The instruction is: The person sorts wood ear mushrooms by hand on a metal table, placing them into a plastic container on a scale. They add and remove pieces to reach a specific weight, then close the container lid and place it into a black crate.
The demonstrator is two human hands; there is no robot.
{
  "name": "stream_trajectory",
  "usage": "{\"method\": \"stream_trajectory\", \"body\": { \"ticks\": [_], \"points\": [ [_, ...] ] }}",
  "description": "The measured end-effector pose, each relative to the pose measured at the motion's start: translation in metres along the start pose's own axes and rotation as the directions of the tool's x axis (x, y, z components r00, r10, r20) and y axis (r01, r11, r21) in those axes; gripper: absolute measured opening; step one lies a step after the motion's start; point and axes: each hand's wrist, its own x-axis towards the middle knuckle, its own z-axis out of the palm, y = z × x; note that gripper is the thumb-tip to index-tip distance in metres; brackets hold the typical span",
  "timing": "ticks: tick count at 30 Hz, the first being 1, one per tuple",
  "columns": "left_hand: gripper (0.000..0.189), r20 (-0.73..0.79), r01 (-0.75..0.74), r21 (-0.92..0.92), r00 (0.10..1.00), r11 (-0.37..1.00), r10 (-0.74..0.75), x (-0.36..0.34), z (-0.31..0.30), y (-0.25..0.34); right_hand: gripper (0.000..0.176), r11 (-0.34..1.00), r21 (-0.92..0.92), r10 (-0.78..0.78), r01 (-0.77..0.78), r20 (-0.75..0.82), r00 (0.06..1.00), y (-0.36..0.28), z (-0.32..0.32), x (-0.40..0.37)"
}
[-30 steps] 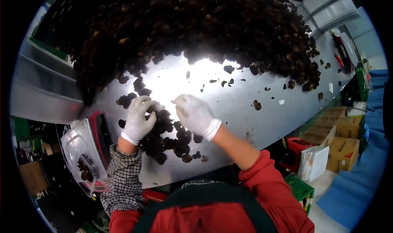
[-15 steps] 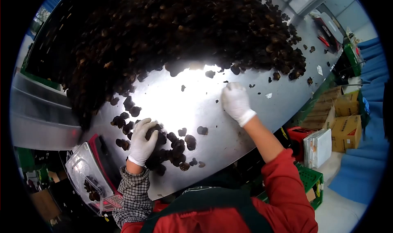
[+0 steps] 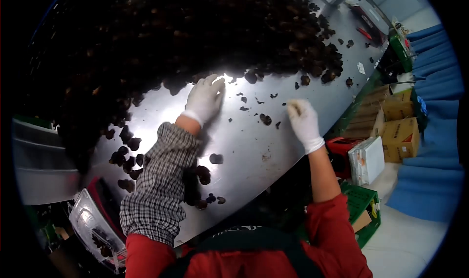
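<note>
A big heap of dark dried mushrooms [image 3: 185, 33] covers the far part of a shiny steel table [image 3: 244, 141]. My left hand [image 3: 205, 98], in a white glove, is stretched out flat with fingers spread at the heap's near edge and holds nothing. My right hand [image 3: 303, 121], also gloved, rests on the table to the right with fingers curled, near loose mushroom bits [image 3: 265, 118]; whether it pinches one I cannot tell. A small cluster of mushrooms [image 3: 198, 180] lies near the table's front edge, partly hidden by my checked left sleeve.
A clear plastic tray [image 3: 95, 226] holding a few mushrooms sits on a red scale at the lower left. Cardboard boxes [image 3: 400, 131], a red crate [image 3: 342, 153] and a green crate [image 3: 364, 209] stand on the floor to the right. Scattered mushrooms [image 3: 124, 155] dot the table's left side.
My left hand left the small near cluster and reached forward to the heap's edge. My right hand drew back a little to the right. The view tilted.
</note>
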Motion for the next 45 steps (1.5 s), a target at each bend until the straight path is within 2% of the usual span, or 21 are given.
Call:
{"method": "stream_trajectory", "body": {
  "ticks": [2, 3, 4, 7, 8, 10, 12, 14, 16, 18, 19, 21, 22, 23, 24, 27, 31, 34, 36, 40, 45],
  "points": [
    [0.020, 0.261, 0.054, 0.214, 0.959, 0.975, -0.111, 0.018, 0.009, -0.001, 0.017, 0.990, 0.073, 0.105, -0.118, 0.163, 0.981, -0.010, 0.011, -0.021],
    [0.018, 0.235, 0.084, 0.211, 0.963, 0.974, -0.134, 0.021, 0.009, 0.000, 0.016, 0.999, -0.051, 0.002, 0.007, 0.160, 0.987, -0.019, 0.015, -0.025],
    [0.018, 0.171, 0.120, 0.112, 0.976, 0.986, -0.138, 0.022, 0.008, 0.001, 0.016, 0.977, -0.170, -0.101, 0.130, 0.169, 0.980, -0.026, 0.018, -0.026],
    [0.020, -0.073, 0.163, -0.210, 0.981, 0.964, -0.182, 0.007, -0.011, 0.011, 0.013, 0.974, -0.185, -0.110, 0.134, 0.132, 0.985, -0.017, 0.030, -0.025],
    [0.021, -0.075, 0.261, -0.397, 0.946, 0.880, -0.314, -0.001, -0.019, 0.012, 0.012, 0.972, -0.178, -0.139, 0.152, 0.080, 0.987, -0.015, 0.030, -0.024],
    [0.021, 0.134, 0.432, -0.720, 0.854, 0.542, -0.503, -0.025, -0.048, 0.015, 0.010, 0.965, -0.169, -0.207, 0.199, -0.028, 0.978, -0.017, 0.024, -0.015],
    [0.023, 0.423, 0.591, -0.794, 0.705, 0.142, -0.570, -0.054, -0.079, 0.025, 0.009, 0.973, -0.052, -0.223, 0.226, 0.053, 0.973, -0.044, 0.021, -0.015],
    [0.030, 0.633, 0.634, -0.760, 0.673, -0.144, -0.381, -0.075, -0.084, 0.050, 0.008, 0.943, 0.146, -0.319, 0.300, 0.133, 0.938, -0.086, 0.039, -0.025],
    [0.031, 0.699, 0.576, -0.715, 0.608, -0.395, -0.377, -0.109, -0.072, 0.057, 0.011, 0.882, 0.252, -0.458, 0.398, 0.262, 0.849, -0.131, 0.064, -0.044],
    [0.024, 0.604, 0.460, -0.797, 0.600, -0.392, -0.525, -0.146, -0.083, 0.042, 0.019, 0.839, 0.359, -0.476, 0.408, 0.121, 0.871, -0.158, 0.082, -0.049],
    [0.022, 0.506, 0.464, -0.848, 0.567, -0.255, -0.650, -0.158, -0.099, 0.039, 0.035, 0.875, 0.356, -0.427, 0.328, 0.248, 0.869, -0.160, 0.084, -0.048],
    [0.014, 0.227, 0.622, -0.770, 0.477, 0.144, -0.849, -0.192, -0.122, 0.020, 0.047, 0.860, 0.147, -0.510, 0.489, 0.292, 0.809, -0.164, 0.106, -0.039],
    [0.017, 0.152, 0.721, -0.613, 0.509, 0.322, -0.847, -0.212, -0.129, 0.006, 0.052, 0.831, 0.037, -0.535, 0.554, 0.324, 0.780, -0.166, 0.117, -0.033],
    [0.020, -0.019, 0.715, -0.228, 0.675, 0.661, -0.737, -0.219, -0.138, 0.006, 0.066, 0.830, -0.003, -0.468, 0.558, 0.541, 0.699, -0.174, 0.129, -0.023],
    [0.024, -0.092, 0.544, 0.231, 0.838, 0.807, -0.539, -0.220, -0.146, 0.008, 0.072, 0.805, -0.036, -0.456, 0.593, 0.601, 0.656, -0.182, 0.146, -0.013],
    [0.033, -0.106, 0.620, 0.001, 0.780, 0.785, -0.616, -0.204, -0.154, 0.014, 0.078, 0.790, -0.136, -0.382, 0.597, 0.652, 0.654, -0.185, 0.178, 0.008],
    [0.039, -0.060, 0.400, 0.136, 0.917, 0.907, -0.395, -0.181, -0.131, -0.013, 0.080, 0.864, -0.302, -0.144, 0.403, 0.618, 0.773, -0.143, 0.147, -0.001],
    [0.073, 0.136, 0.252, 0.382, 0.936, 0.889, -0.324, -0.154, -0.109, -0.053, 0.080, 0.865, -0.478, 0.079, 0.154, 0.434, 0.898, -0.095, 0.086, -0.030],
    [0.095, 0.312, 0.241, 0.484, 0.851, 0.841, -0.423, -0.119, -0.110, -0.054, 0.078, 0.843, -0.529, 0.013, 0.101, 0.207, 0.978, -0.073, 0.068, -0.049],
    [0.125, 0.597, 0.211, 0.600, 0.523, 0.772, -0.608, -0.067, -0.108, -0.053, 0.080, 0.897, -0.402, -0.055, 0.184, 0.313, 0.948, -0.109, 0.100, -0.024],
    [0.131, 0.617, 0.211, 0.620, 0.464, 0.755, -0.636, -0.062, -0.104, -0.056, 0.081, 0.901, -0.374, -0.062, 0.223, 0.396, 0.916, -0.120, 0.152, 0.038]
  ]
}}
